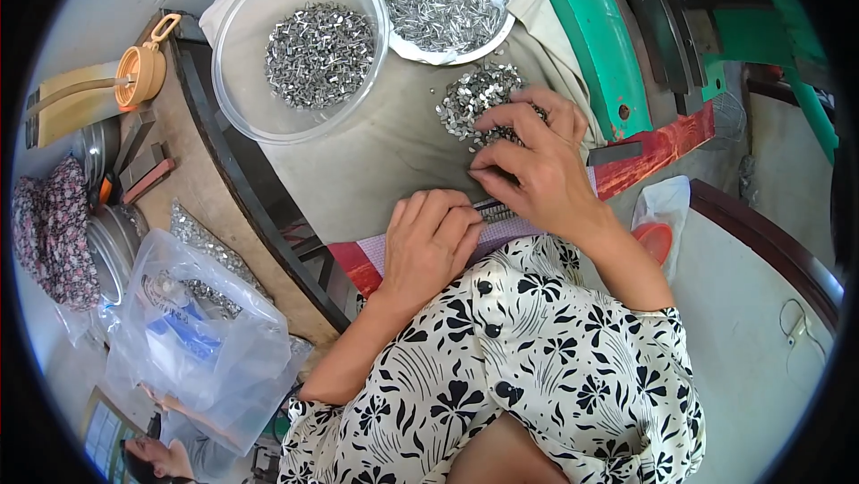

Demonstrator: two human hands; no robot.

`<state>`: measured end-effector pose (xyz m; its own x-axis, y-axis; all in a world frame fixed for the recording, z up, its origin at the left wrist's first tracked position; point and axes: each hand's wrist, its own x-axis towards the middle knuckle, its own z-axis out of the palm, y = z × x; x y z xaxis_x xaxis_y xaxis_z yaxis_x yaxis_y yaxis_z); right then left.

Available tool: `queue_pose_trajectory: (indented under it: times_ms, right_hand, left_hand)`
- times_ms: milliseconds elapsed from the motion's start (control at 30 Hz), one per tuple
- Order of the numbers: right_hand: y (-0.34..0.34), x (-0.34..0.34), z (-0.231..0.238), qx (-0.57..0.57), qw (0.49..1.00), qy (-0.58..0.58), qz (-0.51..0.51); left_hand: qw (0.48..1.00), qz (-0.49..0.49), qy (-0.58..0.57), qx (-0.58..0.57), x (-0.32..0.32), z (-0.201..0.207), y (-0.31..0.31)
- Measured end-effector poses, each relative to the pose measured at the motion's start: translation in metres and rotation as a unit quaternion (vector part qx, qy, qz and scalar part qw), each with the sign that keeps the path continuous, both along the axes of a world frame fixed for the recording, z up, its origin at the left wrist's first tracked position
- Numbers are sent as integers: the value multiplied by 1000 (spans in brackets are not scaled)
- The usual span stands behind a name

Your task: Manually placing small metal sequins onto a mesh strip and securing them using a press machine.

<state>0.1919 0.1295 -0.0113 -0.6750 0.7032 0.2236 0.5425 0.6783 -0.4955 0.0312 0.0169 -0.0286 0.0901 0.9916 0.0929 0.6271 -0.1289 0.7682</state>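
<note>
Small, flat, silvery metal pieces (472, 97) heaped on a grey-green cloth (358, 184), partly under the curled fingers of the right hand (548, 166). Its thumb and forefinger tips nearly meet; cannot tell whether a piece is pinched. Left hand (425, 238) bent low at the near edge, fingertips by a short dark ridged strip (497, 212); its grip is hidden. My judgement: draw single pieces from the heap's near side, pinch lightly, keep the left hand steady. Beyond: round clear plastic tub (240, 81) of metal bits, white round bowl (447, 60) of slim silver pins. Green-painted metal frame (577, 28) rises to the right, likely limiting reach there; soft cloth folds could catch pieces. Translucent plastic bag (242, 368) well apart, lower left.
</note>
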Motion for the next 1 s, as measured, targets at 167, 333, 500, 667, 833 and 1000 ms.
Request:
queue_pose_trajectory:
  times_ms: [167, 333, 500, 667, 833, 1000]
  right_hand:
    - [-19, 18, 3, -23, 999, 19, -37]
    - [-45, 25, 1, 0, 1000, 2, -27]
    - [-44, 27, 1, -22, 999, -4, -36]
    - [-14, 16, 0, 44, 998, -13, -38]
    - [12, 3, 1, 58, 995, -63, 51]
    - [16, -5, 7, 34, 997, -62, 41]
  left_hand:
    - [999, 8, -27, 15, -5, 2, -4]
    - [998, -19, 1, 55, -8, 2, -6]
    - [998, -21, 21, 63, -6, 2, -3]
    - [999, -17, 20, 45, -3, 2, 1]
    - [999, -24, 25, 35, -3, 5, 2]
    - [1000, -15, 22, 0, -2, 7, 2]
